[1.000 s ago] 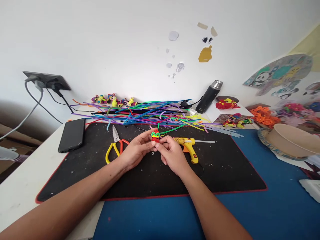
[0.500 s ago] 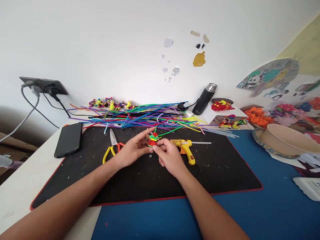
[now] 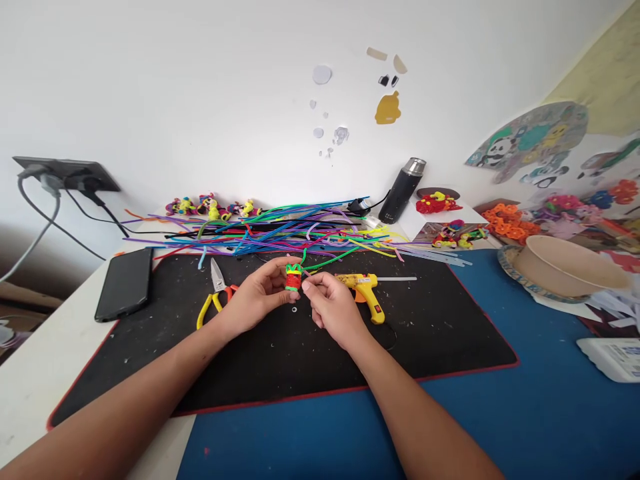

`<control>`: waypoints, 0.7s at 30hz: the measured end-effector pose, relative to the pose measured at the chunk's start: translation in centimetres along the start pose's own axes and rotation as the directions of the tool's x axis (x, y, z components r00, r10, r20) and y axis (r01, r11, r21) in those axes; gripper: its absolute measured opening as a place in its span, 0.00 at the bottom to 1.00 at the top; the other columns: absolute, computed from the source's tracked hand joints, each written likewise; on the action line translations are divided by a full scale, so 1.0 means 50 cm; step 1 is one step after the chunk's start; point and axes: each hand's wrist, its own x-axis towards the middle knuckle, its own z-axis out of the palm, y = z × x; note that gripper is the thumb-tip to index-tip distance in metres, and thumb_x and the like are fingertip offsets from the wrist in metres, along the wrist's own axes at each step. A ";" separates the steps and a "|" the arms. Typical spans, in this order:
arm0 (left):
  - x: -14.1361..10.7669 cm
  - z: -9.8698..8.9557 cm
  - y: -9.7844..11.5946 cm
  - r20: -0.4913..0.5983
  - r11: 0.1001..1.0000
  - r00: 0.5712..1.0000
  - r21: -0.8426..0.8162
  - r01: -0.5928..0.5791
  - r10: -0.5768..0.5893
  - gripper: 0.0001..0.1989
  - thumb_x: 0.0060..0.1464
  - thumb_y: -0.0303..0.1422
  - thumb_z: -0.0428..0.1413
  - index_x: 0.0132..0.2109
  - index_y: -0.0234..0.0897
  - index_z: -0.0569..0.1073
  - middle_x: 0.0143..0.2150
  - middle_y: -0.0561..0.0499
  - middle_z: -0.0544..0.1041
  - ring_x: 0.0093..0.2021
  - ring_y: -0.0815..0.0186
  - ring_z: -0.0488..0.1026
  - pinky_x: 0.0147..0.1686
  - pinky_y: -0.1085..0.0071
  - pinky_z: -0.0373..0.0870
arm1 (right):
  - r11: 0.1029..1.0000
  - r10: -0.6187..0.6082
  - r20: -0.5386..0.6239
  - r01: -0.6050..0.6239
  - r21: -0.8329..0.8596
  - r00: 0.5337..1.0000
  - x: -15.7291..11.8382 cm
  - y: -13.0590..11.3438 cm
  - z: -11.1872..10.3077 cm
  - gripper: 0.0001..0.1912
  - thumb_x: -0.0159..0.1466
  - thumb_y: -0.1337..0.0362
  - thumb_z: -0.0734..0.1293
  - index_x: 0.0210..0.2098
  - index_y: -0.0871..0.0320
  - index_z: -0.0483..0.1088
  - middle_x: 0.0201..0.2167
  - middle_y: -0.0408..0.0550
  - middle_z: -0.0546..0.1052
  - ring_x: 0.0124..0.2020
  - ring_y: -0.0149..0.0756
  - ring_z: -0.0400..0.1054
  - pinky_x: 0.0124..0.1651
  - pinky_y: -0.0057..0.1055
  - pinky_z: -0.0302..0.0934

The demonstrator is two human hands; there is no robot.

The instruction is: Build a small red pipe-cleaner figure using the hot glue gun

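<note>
My left hand (image 3: 260, 293) holds a small pipe-cleaner piece (image 3: 293, 279) upright between thumb and fingers. The piece is a red coiled body with yellow and green bands and a green zigzag top, and a green stem rises behind it. My right hand (image 3: 333, 307) is closed in a pinch close against its right side; what sits between those fingertips is too small to make out. A yellow hot glue gun (image 3: 369, 297) lies just behind my right hand, partly hidden. Scissors (image 3: 219, 287) with yellow and orange handles lie beside my left hand. A small white ring (image 3: 295, 309) rests on the black mat (image 3: 300, 360).
Many coloured pipe cleaners (image 3: 270, 233) lie along the wall, with small finished figures (image 3: 210, 205) behind them. A black phone (image 3: 125, 283) is at left, a black flask (image 3: 403, 190) at the back. On the right stand a beige bowl (image 3: 570, 267) and orange pipe-cleaner pieces (image 3: 510, 223).
The piece has turned to show its red side and banded top more fully. My right fingertips have shifted from its lower front to its right side. The whole view has shifted slightly.
</note>
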 end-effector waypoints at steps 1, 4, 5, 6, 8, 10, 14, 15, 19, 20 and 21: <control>-0.001 0.001 0.001 0.006 1.000 1.000 -0.002 -0.001 0.001 0.30 0.52 0.30 0.72 0.62 0.44 0.76 0.51 0.47 0.82 0.48 0.61 0.80 0.49 0.66 0.77 | 1.000 -0.001 -0.009 0.001 0.010 1.000 0.000 0.001 0.000 0.17 0.65 0.48 0.71 0.38 0.54 0.69 0.19 0.30 0.67 0.12 0.23 0.56 0.16 0.24 0.47; -0.003 0.004 0.005 0.034 1.000 0.999 -0.003 0.011 -0.011 0.30 0.53 0.28 0.72 0.62 0.44 0.76 0.50 0.47 0.82 0.46 0.62 0.79 0.47 0.67 0.76 | 1.000 -0.006 -0.020 0.006 0.027 1.000 0.002 0.001 -0.002 0.18 0.64 0.47 0.72 0.39 0.54 0.68 0.18 0.30 0.65 0.12 0.24 0.56 0.16 0.24 0.46; -0.004 0.006 0.005 0.040 1.000 0.999 -0.005 0.015 -0.015 0.30 0.53 0.28 0.72 0.62 0.44 0.76 0.50 0.47 0.81 0.46 0.62 0.79 0.47 0.67 0.76 | 0.999 -0.011 -0.021 0.011 0.032 1.000 0.002 0.000 -0.002 0.18 0.64 0.47 0.72 0.39 0.54 0.68 0.18 0.30 0.65 0.12 0.24 0.56 0.16 0.25 0.46; -0.005 0.007 0.006 0.044 1.000 0.999 -0.008 0.018 -0.017 0.30 0.53 0.28 0.72 0.62 0.44 0.76 0.50 0.47 0.81 0.47 0.61 0.79 0.47 0.66 0.76 | 0.999 -0.018 -0.021 0.019 0.038 1.000 0.002 -0.001 -0.002 0.18 0.64 0.47 0.72 0.38 0.54 0.68 0.17 0.30 0.65 0.12 0.25 0.56 0.16 0.25 0.46; -0.006 0.009 0.005 0.052 1.000 0.998 -0.014 0.019 -0.018 0.30 0.53 0.27 0.72 0.62 0.44 0.77 0.50 0.47 0.81 0.47 0.61 0.79 0.47 0.66 0.76 | 0.998 -0.037 -0.022 0.038 0.044 0.999 0.002 -0.003 -0.003 0.18 0.64 0.47 0.72 0.36 0.54 0.68 0.16 0.30 0.64 0.12 0.25 0.56 0.16 0.25 0.45; -0.006 0.010 0.005 0.063 1.000 0.998 -0.017 0.020 -0.018 0.30 0.52 0.27 0.72 0.62 0.44 0.77 0.49 0.48 0.81 0.46 0.62 0.79 0.47 0.66 0.76 | 0.998 -0.050 -0.030 0.052 0.039 0.998 0.001 -0.005 -0.003 0.17 0.64 0.48 0.72 0.35 0.54 0.68 0.15 0.30 0.63 0.12 0.25 0.56 0.16 0.25 0.45; -0.005 0.010 0.006 0.051 1.000 0.999 -0.012 0.018 -0.018 0.30 0.51 0.28 0.72 0.61 0.44 0.77 0.48 0.48 0.81 0.45 0.63 0.78 0.46 0.67 0.76 | 0.997 -0.050 -0.073 0.054 0.051 0.996 0.003 -0.005 -0.004 0.16 0.63 0.49 0.72 0.33 0.54 0.67 0.14 0.31 0.62 0.12 0.25 0.55 0.16 0.25 0.44; -0.003 0.008 0.006 0.025 1.000 1.000 -0.002 0.017 -0.017 0.31 0.51 0.29 0.73 0.61 0.43 0.76 0.48 0.49 0.81 0.45 0.62 0.78 0.46 0.67 0.76 | 0.997 -0.048 -0.088 0.053 0.062 0.995 0.004 -0.005 -0.006 0.16 0.63 0.50 0.72 0.33 0.54 0.67 0.14 0.31 0.62 0.12 0.25 0.54 0.16 0.25 0.43; 0.006 -0.005 0.012 -0.164 0.996 0.986 0.084 -0.013 0.027 0.32 0.52 0.33 0.72 0.62 0.42 0.74 0.43 0.51 0.79 0.42 0.63 0.77 0.44 0.66 0.77 | 0.992 -0.038 -0.168 0.057 0.112 0.985 0.007 -0.013 -0.012 0.17 0.61 0.49 0.74 0.32 0.54 0.67 0.13 0.30 0.58 0.12 0.24 0.52 0.17 0.25 0.43; 0.008 -0.009 0.014 -0.207 0.994 0.977 0.105 -0.024 0.045 0.32 0.52 0.34 0.72 0.63 0.41 0.74 0.41 0.52 0.79 0.42 0.63 0.76 0.44 0.66 0.77 | 0.990 -0.039 -0.184 0.063 0.127 0.982 0.007 -0.015 -0.014 0.17 0.61 0.49 0.74 0.32 0.54 0.67 0.14 0.29 0.57 0.12 0.24 0.51 0.17 0.25 0.42; 0.010 -0.012 0.017 -0.236 0.992 0.970 0.122 -0.032 0.060 0.33 0.52 0.35 0.72 0.63 0.41 0.74 0.41 0.52 0.78 0.41 0.64 0.76 0.43 0.66 0.77 | 0.988 -0.040 -0.193 0.068 0.141 0.980 0.007 -0.017 -0.015 0.18 0.61 0.49 0.74 0.31 0.53 0.66 0.14 0.29 0.56 0.13 0.24 0.51 0.17 0.24 0.42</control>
